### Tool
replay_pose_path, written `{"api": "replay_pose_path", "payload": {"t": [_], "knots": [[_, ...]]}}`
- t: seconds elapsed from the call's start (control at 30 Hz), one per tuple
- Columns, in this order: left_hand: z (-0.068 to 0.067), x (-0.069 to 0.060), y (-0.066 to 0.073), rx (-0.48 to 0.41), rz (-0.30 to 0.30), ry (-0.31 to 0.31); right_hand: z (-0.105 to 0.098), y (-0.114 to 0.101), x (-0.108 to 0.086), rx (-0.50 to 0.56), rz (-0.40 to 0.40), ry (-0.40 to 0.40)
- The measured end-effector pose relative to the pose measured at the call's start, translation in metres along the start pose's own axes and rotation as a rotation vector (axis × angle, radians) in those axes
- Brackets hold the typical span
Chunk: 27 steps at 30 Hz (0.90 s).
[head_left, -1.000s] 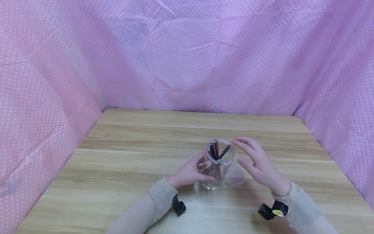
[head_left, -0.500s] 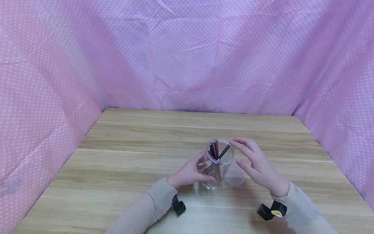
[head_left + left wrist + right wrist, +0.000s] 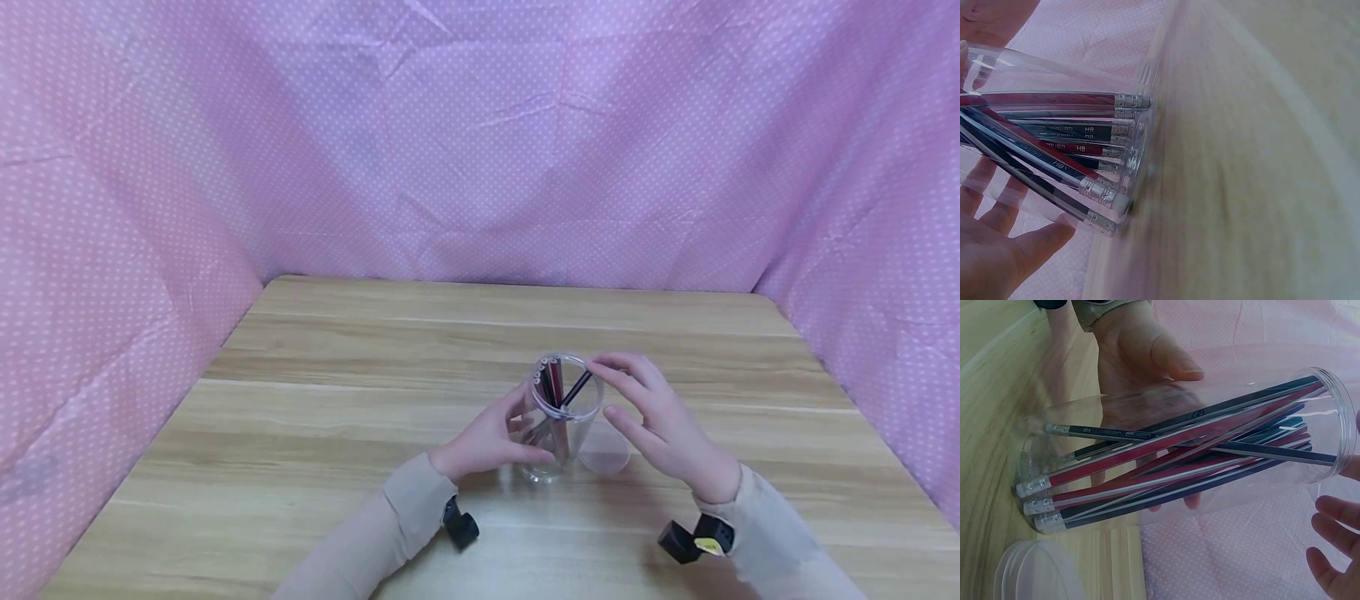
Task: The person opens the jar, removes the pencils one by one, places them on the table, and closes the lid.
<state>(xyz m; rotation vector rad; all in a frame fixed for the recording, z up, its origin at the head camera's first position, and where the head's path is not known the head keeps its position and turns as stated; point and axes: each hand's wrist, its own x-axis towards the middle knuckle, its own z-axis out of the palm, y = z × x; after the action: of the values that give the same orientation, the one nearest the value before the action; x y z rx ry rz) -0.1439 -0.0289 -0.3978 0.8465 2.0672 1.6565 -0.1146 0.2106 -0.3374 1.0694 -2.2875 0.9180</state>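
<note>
A clear plastic jar point(image 3: 585, 433) without its cover stands upright on the table. Several red and dark pencils point(image 3: 553, 383) stand inside; the wrist views show their eraser ends at the bottom. My left hand point(image 3: 487, 437) grips the jar's side from the left, thumb in front and fingers behind. My right hand point(image 3: 667, 421) is at the jar's right, fingers spread and slightly bent. Its index fingertip is at the rim, beside one dark pencil leaning right; contact is hard to tell. A round translucent lid point(image 3: 604, 450) lies flat by the jar's base, under the right hand.
The wooden table point(image 3: 337, 358) carries the jar and lid near its front middle. Pink dotted cloth point(image 3: 480, 150) hangs behind it and along both sides. Small black cameras sit on both wrists, the left camera point(image 3: 460, 527) close to the tabletop.
My right hand has shifted slightly left, bringing its index fingertip to the jar's rim. The left hand, jar and pencils stay in place.
</note>
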Motion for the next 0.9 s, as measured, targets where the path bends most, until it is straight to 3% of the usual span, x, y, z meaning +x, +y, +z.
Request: {"api": "replay_pose_path", "payload": {"t": [0.4, 0.67, 0.9], "knots": [[-0.004, -0.001, 0.001, -0.011, -0.005, -0.026, 0.012, -0.003, 0.009, -0.02, -0.028, 0.114], [-0.007, -0.001, 0.0, -0.027, 0.011, -0.031, 0.013, -0.008, 0.027, -0.02, -0.111, 0.211], [-0.01, -0.001, 0.0, -0.025, 0.002, -0.03, 0.008, -0.009, 0.041, 0.037, -0.059, 0.141]]}}
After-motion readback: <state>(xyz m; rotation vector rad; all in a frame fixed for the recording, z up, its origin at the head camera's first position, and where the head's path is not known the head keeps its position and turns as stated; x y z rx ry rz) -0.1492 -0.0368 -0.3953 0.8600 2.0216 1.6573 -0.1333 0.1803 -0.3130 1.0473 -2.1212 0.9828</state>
